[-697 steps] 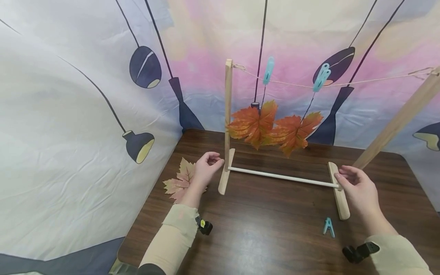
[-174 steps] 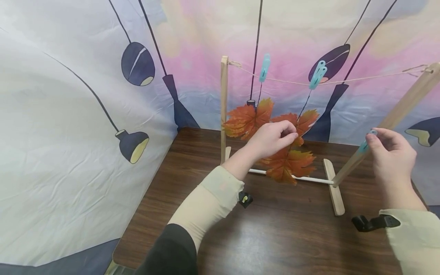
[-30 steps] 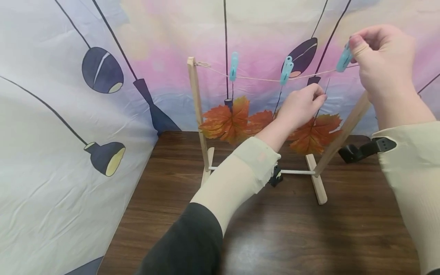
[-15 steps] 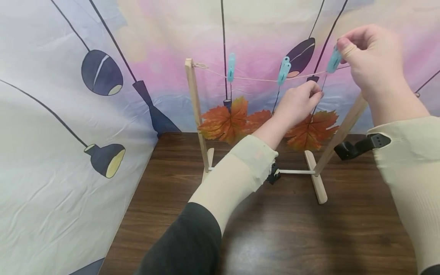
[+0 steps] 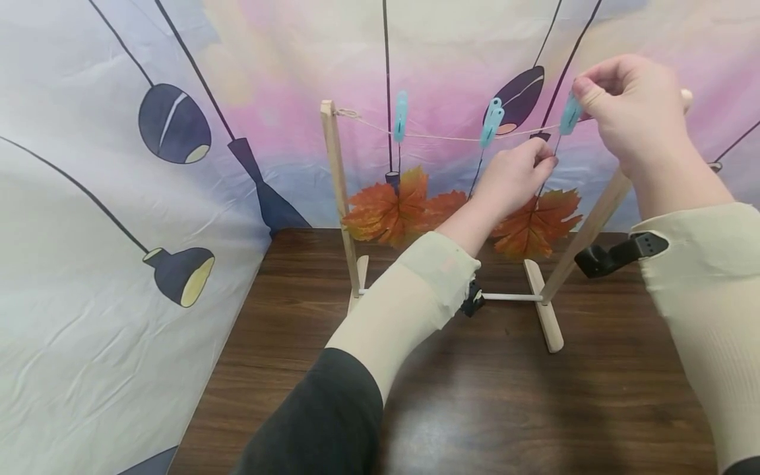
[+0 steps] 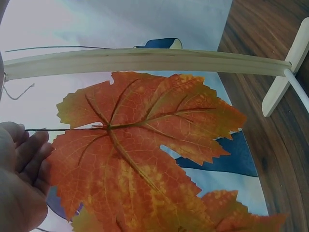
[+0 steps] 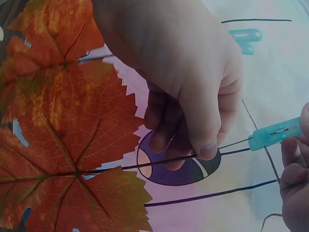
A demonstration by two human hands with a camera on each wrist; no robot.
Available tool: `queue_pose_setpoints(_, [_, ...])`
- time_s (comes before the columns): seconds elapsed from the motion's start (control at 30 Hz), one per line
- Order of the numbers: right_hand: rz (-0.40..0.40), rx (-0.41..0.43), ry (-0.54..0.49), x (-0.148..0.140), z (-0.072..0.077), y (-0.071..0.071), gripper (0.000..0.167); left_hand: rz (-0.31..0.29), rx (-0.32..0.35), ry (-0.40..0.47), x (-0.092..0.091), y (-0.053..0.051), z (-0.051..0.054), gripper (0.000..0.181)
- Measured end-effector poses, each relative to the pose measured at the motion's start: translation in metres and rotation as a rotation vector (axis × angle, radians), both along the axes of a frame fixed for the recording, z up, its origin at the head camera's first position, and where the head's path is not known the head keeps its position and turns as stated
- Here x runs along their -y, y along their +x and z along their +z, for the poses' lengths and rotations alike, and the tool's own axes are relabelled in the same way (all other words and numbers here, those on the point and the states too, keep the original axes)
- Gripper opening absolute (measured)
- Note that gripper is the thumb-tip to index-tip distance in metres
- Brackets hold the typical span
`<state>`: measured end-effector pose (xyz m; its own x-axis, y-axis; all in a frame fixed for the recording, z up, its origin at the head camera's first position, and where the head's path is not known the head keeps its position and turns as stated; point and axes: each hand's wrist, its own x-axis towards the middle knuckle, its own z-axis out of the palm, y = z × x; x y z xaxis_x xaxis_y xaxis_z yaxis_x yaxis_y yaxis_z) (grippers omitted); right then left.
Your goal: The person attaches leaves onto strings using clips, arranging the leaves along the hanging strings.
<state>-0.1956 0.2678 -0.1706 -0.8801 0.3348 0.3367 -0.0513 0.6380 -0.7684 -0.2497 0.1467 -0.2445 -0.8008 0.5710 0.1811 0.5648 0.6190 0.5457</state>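
Observation:
Beneath the string [image 5: 442, 137], my left hand [image 5: 513, 175] pinches the thin stem of an orange artificial maple leaf [image 5: 537, 223], which hangs under my fingers. My right hand [image 5: 638, 115] grips a light-blue clothespin [image 5: 570, 115] at the string, toward the right post. In the right wrist view, the stem's tip reaches the nose of this clothespin [image 7: 273, 134]; whether the stem is clamped I cannot tell. The left wrist view shows the leaf [image 6: 130, 130] spread beside a wooden post. Farther left, two clothespins on the string hold two more orange leaves, one partly behind my left arm.
The string runs between a left wooden post [image 5: 337, 178] and a right wooden post [image 5: 594, 231]. A white rod [image 5: 512, 297] joins their feet on the dark wooden table [image 5: 505, 396]. A painted cloth backdrop [image 5: 285, 53] hangs close behind.
Earlier, a leaf and a clothespin lay on the table; later my hands held both below the string. Both are now up at the string. Lately my right hand has shifted slightly left and down.

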Motion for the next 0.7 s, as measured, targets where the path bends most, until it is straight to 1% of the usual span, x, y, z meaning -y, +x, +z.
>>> queue_pose_setpoints(0.2, [-0.013,0.024,0.047,-0.0006,-0.0001,0.0004,0.016,0.002,0.000,0.005,0.0004,0.0001,0.0016,0.021])
queue_pose_setpoints(0.27, [-0.017,0.033,0.065,-0.0009,-0.0003,0.0015,0.020,0.004,0.000,0.000,0.0002,0.0004,0.0020,0.021])
queue_pose_setpoints(0.33, [-0.010,0.037,0.054,-0.0015,-0.0005,0.0025,0.021,0.005,-0.001,-0.004,-0.0001,0.0006,0.0022,0.021])
queue_pose_setpoints(0.37, [-0.005,0.037,0.034,-0.0018,-0.0004,0.0029,0.021,0.003,-0.004,-0.004,0.0000,0.0007,0.0025,0.021])
queue_pose_setpoints(0.43, [0.009,0.024,-0.041,-0.0021,0.0001,0.0034,0.017,-0.003,-0.010,-0.003,-0.0001,0.0008,0.0030,0.021])
queue_pose_setpoints(0.53, [0.045,-0.027,-0.195,-0.0019,0.0020,0.0032,0.007,-0.019,-0.026,0.005,0.0002,0.0010,0.0045,0.020])
queue_pose_setpoints(0.6, [0.066,-0.065,-0.272,-0.0010,0.0034,0.0028,0.002,-0.025,-0.032,0.007,0.0001,0.0011,0.0057,0.020])
queue_pose_setpoints(0.7, [0.082,-0.098,-0.324,-0.0003,0.0048,0.0029,0.004,-0.027,-0.040,0.010,-0.0005,0.0019,0.0070,0.020])
